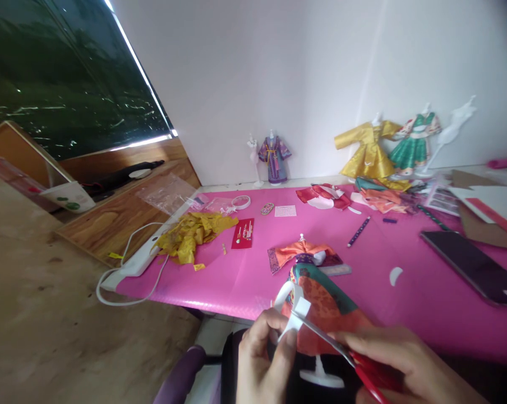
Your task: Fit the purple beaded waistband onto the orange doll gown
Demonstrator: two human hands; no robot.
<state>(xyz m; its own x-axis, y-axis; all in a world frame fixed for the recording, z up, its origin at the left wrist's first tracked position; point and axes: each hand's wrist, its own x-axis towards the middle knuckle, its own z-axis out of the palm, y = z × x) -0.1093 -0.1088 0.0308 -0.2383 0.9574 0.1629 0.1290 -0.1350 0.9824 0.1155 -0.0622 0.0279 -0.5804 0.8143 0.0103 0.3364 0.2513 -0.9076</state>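
Note:
Near the bottom centre, my left hand pinches a looped white strip that looks like tape. Red-handled scissors are gripped in my right hand, with the blade tips touching the strip. Just behind both hands, a small orange and green doll dress on a white stand lies tilted over the front edge of the pink table. The stand's round base hangs beyond that edge, between my hands.
Crumpled yellow fabric and a red card lie to the left. A phone and a dotted pen are on the right. Dressed mini mannequins, including a purple robe and a yellow dress, stand along the wall.

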